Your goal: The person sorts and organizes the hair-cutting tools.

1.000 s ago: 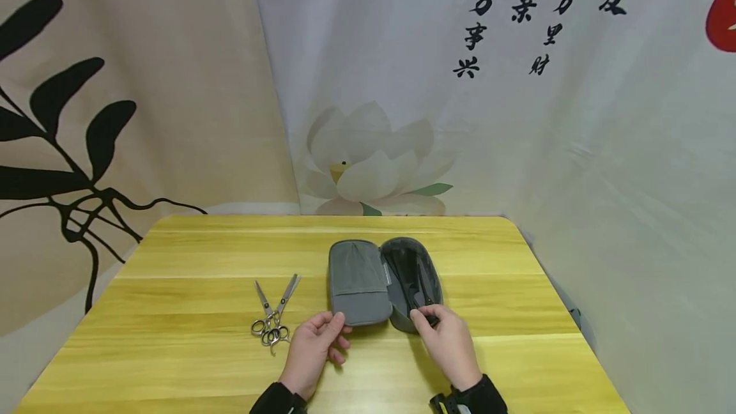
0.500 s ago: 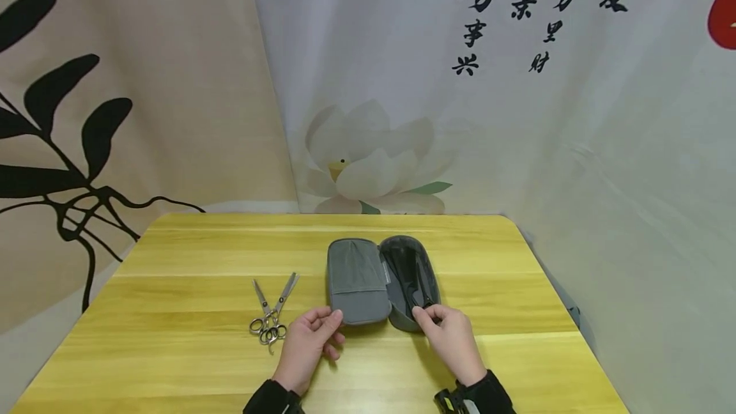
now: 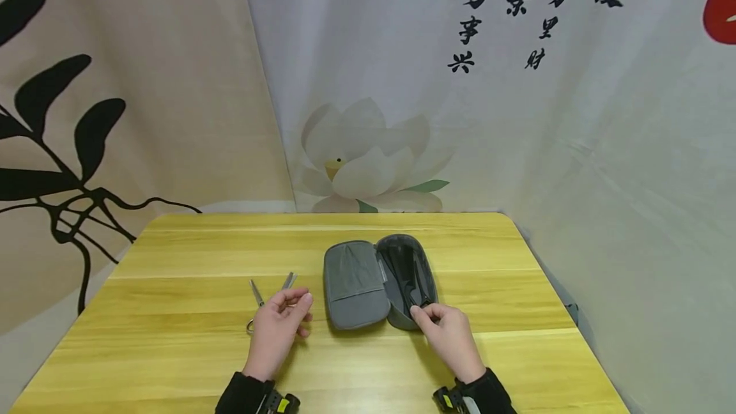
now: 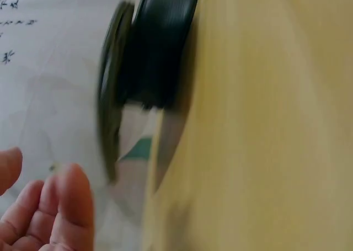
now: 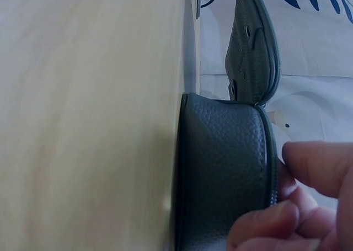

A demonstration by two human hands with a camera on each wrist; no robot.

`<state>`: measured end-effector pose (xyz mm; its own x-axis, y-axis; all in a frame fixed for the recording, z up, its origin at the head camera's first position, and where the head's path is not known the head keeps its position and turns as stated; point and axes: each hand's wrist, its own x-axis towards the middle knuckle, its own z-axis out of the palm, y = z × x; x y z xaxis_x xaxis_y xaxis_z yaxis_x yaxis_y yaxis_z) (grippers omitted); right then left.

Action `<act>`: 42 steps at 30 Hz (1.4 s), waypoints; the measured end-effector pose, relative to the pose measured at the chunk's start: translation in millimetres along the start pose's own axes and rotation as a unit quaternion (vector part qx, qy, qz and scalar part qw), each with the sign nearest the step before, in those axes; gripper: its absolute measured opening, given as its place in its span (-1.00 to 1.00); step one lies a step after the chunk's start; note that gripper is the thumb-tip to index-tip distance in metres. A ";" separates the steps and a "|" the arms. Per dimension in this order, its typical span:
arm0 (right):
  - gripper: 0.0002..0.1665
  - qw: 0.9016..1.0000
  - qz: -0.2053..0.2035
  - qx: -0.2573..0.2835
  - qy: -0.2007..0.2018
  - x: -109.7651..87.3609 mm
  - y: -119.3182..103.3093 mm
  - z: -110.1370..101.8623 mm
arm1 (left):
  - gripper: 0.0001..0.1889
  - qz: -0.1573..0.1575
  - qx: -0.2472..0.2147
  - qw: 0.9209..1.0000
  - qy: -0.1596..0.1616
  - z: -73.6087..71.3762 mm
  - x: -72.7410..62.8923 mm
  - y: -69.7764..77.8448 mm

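Observation:
A grey zip case (image 3: 353,280) lies unfolded on the table, its pocketed lid to the left and its deeper half to the right. Inside the deeper half is a long black object (image 3: 405,267), wide at the far end and narrower near me. My right hand (image 3: 451,338) pinches the near rim of that half, thumb and fingertips at the zip edge in the right wrist view. My left hand (image 3: 277,334) is apart from the lid, fingers loosely bent, nothing in them. It covers most of two silver scissors (image 3: 256,292); blade ends and a finger ring show.
The yellow wooden table (image 3: 517,344) extends around the case on all sides. Behind it hangs a pale curtain (image 3: 604,145) printed with a flower, leaves and black writing.
My left hand has let go of the lid's near corner and moved left over the scissors. The lid has turned slightly. My right hand stays at the case's rim.

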<state>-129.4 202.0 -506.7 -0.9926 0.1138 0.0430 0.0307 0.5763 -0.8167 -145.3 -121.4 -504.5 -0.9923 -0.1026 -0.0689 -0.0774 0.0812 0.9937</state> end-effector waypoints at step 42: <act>-0.65 1.000 0.012 0.004 -0.002 -0.3 -1.7 0.3 | -0.33 0.041 0.456 0.889 0.020 -49.9 7.7 3.6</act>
<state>-129.2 200.7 -505.5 -0.9919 0.1247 0.0221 0.0530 0.5673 -0.8218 -148.5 -171.4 -497.0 -0.9954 -0.0932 0.0220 -0.0691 0.8581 0.5087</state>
